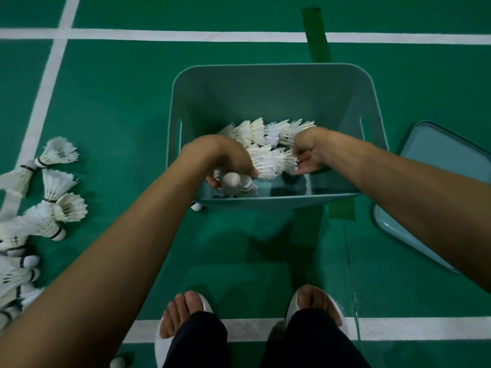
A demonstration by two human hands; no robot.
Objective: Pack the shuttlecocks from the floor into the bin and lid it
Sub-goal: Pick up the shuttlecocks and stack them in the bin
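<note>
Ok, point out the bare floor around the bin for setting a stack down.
Free: green court floor left of the teal plastic bin, and between bin and white slippers. Crowded: white feather shuttlecocks far left; teal lid right.

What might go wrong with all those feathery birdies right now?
The white feather shuttlecock row, held between the left hand and right hand, might buckle and spill in the teal plastic bin. The loose white shuttlecock beside the bin's near corner could get overlooked or stepped on.
</note>
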